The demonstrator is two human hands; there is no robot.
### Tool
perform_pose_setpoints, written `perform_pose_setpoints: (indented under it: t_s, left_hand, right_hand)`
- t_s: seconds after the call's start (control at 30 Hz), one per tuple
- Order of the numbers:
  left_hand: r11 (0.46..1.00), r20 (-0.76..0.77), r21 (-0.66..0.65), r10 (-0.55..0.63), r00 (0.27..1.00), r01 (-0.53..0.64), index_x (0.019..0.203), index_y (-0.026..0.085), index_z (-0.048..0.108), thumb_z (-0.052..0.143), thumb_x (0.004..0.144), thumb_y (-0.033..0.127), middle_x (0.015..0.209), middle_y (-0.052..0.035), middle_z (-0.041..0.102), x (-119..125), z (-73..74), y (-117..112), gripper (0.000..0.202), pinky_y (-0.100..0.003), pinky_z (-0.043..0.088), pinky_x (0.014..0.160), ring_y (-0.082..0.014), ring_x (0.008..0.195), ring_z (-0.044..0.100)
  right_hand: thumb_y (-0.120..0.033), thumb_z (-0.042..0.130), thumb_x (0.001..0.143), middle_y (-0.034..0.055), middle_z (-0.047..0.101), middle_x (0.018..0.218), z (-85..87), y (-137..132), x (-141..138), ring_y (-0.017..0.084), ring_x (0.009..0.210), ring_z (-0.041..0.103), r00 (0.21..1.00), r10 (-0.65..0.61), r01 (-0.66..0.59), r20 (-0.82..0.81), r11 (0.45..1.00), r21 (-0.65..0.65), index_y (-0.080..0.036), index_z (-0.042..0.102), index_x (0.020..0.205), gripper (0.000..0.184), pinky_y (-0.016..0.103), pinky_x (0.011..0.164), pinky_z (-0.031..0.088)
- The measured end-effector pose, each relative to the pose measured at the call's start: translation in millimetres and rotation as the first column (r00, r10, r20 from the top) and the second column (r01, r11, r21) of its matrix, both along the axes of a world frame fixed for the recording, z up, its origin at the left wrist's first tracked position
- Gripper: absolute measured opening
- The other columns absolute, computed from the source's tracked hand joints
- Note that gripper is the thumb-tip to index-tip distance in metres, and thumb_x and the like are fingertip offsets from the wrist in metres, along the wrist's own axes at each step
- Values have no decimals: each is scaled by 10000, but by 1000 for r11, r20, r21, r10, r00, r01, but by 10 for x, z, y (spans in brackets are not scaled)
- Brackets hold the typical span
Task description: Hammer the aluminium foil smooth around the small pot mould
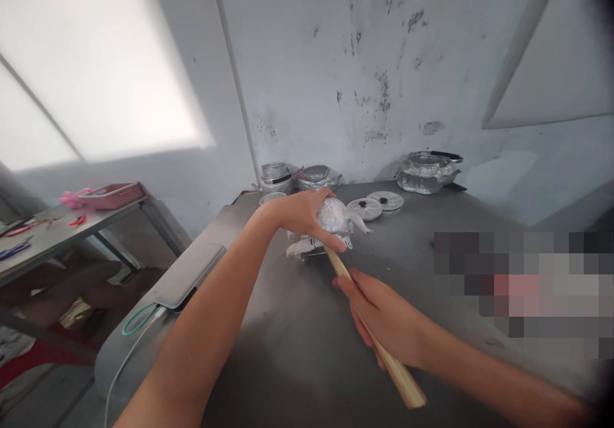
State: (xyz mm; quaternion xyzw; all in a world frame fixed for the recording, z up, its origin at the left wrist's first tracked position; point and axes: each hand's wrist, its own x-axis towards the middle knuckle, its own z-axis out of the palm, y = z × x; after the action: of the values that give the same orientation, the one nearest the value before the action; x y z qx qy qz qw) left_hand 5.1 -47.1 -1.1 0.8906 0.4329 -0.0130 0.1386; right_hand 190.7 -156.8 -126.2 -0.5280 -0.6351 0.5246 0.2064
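Observation:
My left hand (307, 217) reaches over a bundle wrapped in clear plastic (334, 215), with its fingers on the far side and the thumb on the near side. What lies inside the wrapping cannot be made out. A crumpled white wrapped piece (304, 246) with dark marks lies just below that hand. My right hand (378, 313) is closed around a pale wooden stick (400, 380), held slanting. The stick's far end meets the bundle near my left thumb, and whether it is joined there is hidden.
Two round lids with black knobs (364, 209) lie beyond the bundle. Wrapped pots (316, 177) and a wrapped pan (426, 172) stand by the wall. A closed laptop (192, 274) with a cable is at the left edge. A pink basket (112, 196) sits on another table.

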Motion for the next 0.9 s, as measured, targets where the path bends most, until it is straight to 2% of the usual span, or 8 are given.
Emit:
perform_pose_setpoints:
  t_s: [0.17,0.3,0.47,0.6,0.67,0.77,0.9]
  left_hand:
    - [1000,-6,-2,12,1000,-12,1536,306,179,665,571,845,1590,-61,309,4,4,-9,1207,-400,453,995,-351,1352,414]
    - [1000,-10,-6,3,1000,-3,1532,309,189,666,589,824,1586,-63,317,8,5,-11,1176,-386,464,979,-346,1332,440]
    - [1000,-16,-1,13,1000,-13,1536,299,183,669,595,807,1582,-67,327,8,3,-7,1175,-381,461,979,-354,1329,445]
    - [1000,-20,-13,15,1000,-15,1545,308,160,652,574,847,1603,-58,278,12,10,-19,1215,-397,451,990,-363,1355,409]
    - [1000,-24,-11,19,1000,-20,1546,308,160,648,579,841,1601,-55,284,17,12,-27,1207,-404,444,996,-366,1361,400]
    - [1000,-15,-2,19,1000,-19,1544,290,182,664,593,803,1588,-62,315,19,9,-28,1183,-392,443,996,-363,1344,423]
    - [1000,2,5,11,1000,-11,1538,284,202,684,593,785,1577,-66,337,8,0,-10,1172,-380,462,975,-355,1330,439]
  right_hand:
    - [-487,216,1032,-67,501,518,-8,12,24,103,313,462,995,54,-47,81,995,-82,-237,378,898,327,231,290,452]
    - [-497,222,1030,-63,509,531,-13,23,27,111,328,493,997,53,-49,64,997,-57,-233,393,915,335,227,299,454]
    - [-521,221,1027,-55,532,563,-13,8,14,102,347,508,998,20,-22,54,999,42,-230,393,900,361,217,315,463]
    - [-494,218,1030,-59,509,532,3,15,28,106,332,476,992,57,-52,110,997,-56,-231,384,899,337,234,291,460]
    - [-478,207,1033,-58,512,529,5,27,37,111,323,480,991,69,-62,112,996,-64,-230,383,905,329,235,287,454]
    - [-481,210,1033,-57,514,533,-5,41,35,116,328,501,994,65,-61,86,997,-47,-229,395,918,334,228,295,451]
    - [-519,210,1027,-53,531,570,-21,36,15,105,343,514,999,18,-20,49,999,40,-227,401,915,367,219,315,460]
